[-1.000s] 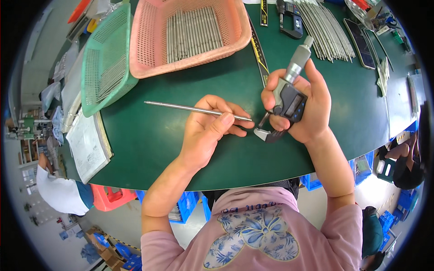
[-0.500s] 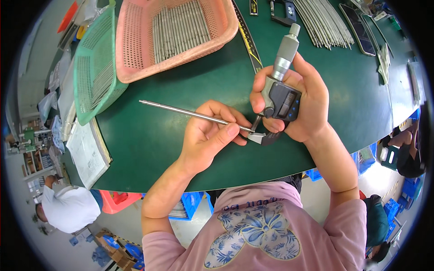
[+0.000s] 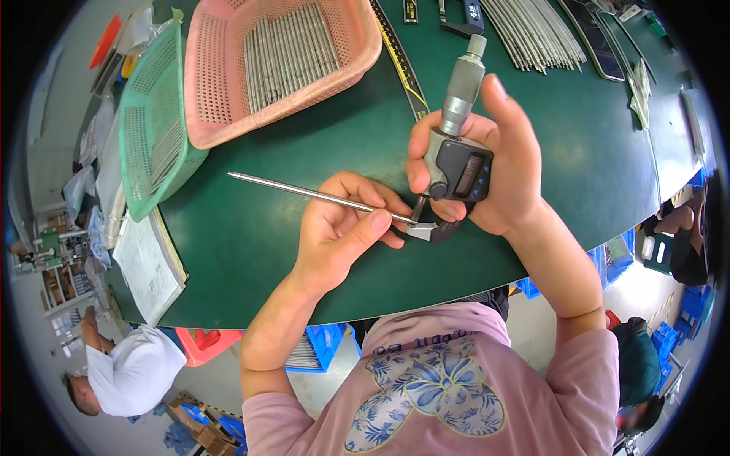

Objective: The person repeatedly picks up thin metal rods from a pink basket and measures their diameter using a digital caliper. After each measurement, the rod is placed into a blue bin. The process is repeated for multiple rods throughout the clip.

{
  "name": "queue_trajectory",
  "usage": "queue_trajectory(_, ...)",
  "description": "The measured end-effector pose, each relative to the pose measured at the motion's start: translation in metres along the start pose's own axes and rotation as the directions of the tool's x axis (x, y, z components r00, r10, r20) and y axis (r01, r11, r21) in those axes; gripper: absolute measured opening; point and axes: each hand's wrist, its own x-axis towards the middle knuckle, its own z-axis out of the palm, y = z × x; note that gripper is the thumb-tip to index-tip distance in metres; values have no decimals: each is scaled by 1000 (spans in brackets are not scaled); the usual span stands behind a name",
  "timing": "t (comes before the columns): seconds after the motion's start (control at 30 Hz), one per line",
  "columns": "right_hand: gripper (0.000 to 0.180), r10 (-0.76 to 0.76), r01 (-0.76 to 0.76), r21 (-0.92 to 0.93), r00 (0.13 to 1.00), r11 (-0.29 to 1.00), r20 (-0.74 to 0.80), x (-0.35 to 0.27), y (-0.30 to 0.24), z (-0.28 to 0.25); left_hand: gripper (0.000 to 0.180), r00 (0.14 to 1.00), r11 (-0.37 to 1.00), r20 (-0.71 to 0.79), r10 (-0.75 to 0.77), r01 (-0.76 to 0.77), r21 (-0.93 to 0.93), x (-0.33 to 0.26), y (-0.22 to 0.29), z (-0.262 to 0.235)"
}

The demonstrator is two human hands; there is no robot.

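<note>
Between the thumb and fingers of my left hand [image 3: 342, 228] is a thin metal rod [image 3: 296, 190], its free end pointing to the far left. My right hand [image 3: 502, 167] is wrapped round a digital micrometer [image 3: 462, 163], whose grey thimble points away from me and whose small display faces up. The rod's right end lies at the gap between the micrometer's anvil and spindle. Whether the jaws press on it I cannot tell. My right thumb is raised off the thimble.
A pink basket [image 3: 285, 114] holding several metal rods stands far left, beside a green basket [image 3: 125, 152]. Papers [image 3: 148, 266] lie at the left edge. Further back are a ruler [image 3: 399, 61], a second micrometer [image 3: 461, 19], a bundle of rods [image 3: 532, 34] and a phone [image 3: 595, 42].
My right thumb has lifted away from the micrometer's thimble. Both hands, with rod and micrometer, appear slightly further left in the view, as do the baskets. The rod stays at the jaws.
</note>
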Motion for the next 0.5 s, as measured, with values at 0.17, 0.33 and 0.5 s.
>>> queue_trajectory(0.17,70,1,-1,28,1000,1000,-1,1,2,-3,14,1000,1000,-3,-17,17,-2,0,1,-1)
queue_trajectory(0.33,70,-22,21,-29,998,999,-59,2,5,-1,14,1000,1000,-15,-10,10,-22,1,0,1)
queue_trajectory(0.5,70,7,-6,18,999,1000,-33,1,3,-1,16,999,999,3,-37,37,7,-1,1,3)
